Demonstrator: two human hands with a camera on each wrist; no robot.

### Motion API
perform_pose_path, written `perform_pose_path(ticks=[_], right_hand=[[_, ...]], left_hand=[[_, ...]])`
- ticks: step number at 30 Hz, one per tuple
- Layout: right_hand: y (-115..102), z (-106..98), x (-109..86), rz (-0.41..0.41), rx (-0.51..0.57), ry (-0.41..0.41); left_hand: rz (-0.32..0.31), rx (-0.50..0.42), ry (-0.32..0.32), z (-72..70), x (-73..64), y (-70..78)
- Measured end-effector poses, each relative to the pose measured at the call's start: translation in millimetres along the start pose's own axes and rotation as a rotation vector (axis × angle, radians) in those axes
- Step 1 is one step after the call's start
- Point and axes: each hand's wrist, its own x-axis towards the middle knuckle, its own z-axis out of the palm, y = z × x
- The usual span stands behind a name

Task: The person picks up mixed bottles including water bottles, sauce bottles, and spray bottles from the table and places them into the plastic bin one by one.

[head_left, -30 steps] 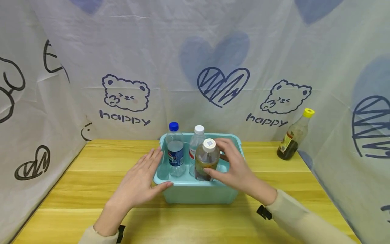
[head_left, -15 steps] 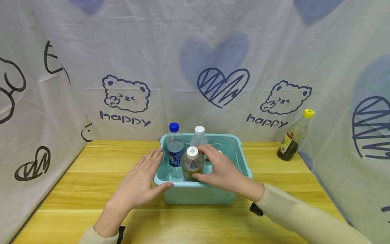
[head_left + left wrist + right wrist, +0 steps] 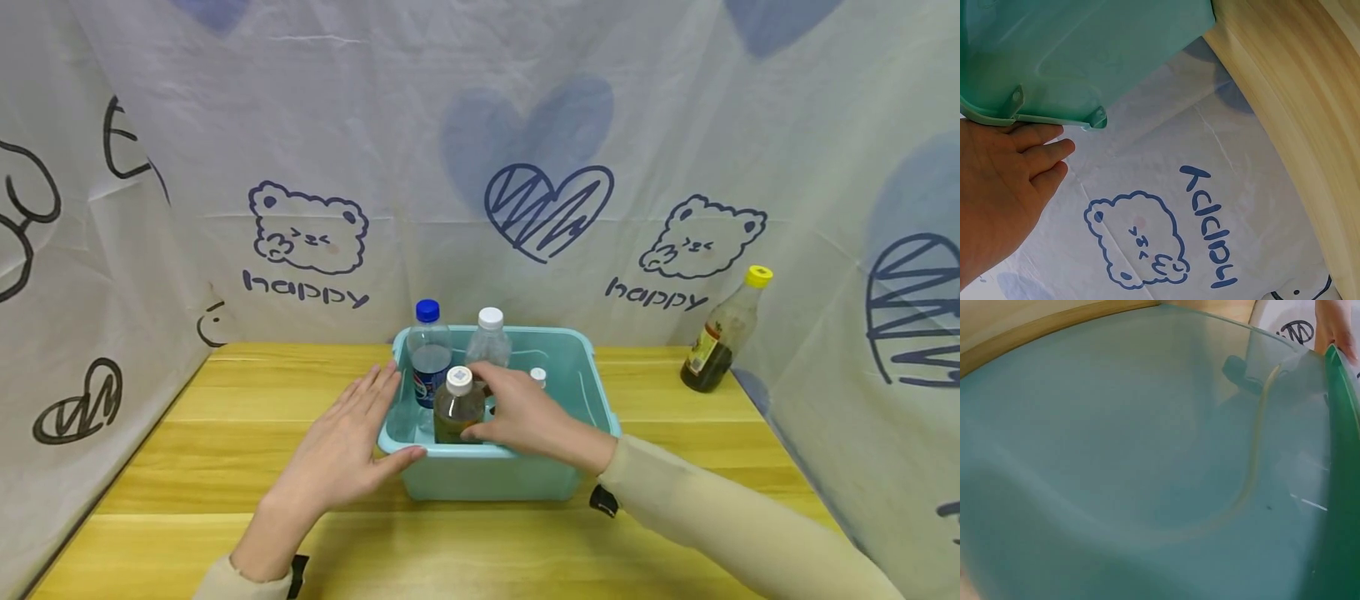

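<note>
In the head view my right hand grips a squat, brownish drink bottle with a white cap, low inside a light teal plastic bin. The bottle stands upright behind the bin's front rim, which hides its base. My left hand rests on the bin's left rim with fingers straight and thumb at the front corner. In the left wrist view that hand lies against the rim. A blue-capped Pepsi bottle stands just behind the brownish one, and a clear white-capped bottle is beside it.
A smaller white cap shows in the bin, right of my right hand. At the back right of the wooden table stands a yellow-capped sauce bottle with dark liquid. Printed cloth hangs behind and at both sides.
My right hand has moved the brownish bottle leftward and lower in the bin, in front of the Pepsi bottle. The small white cap has come into view. My left hand stays put.
</note>
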Motion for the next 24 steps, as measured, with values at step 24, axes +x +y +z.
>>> perform_pose_path(ticks=[24], right_hand=[[0.7,8.0,15.3,0.027,0.047,-0.108]], left_hand=[[0.003,-0.014,-0.017,-2.2,2.0,-0.7]])
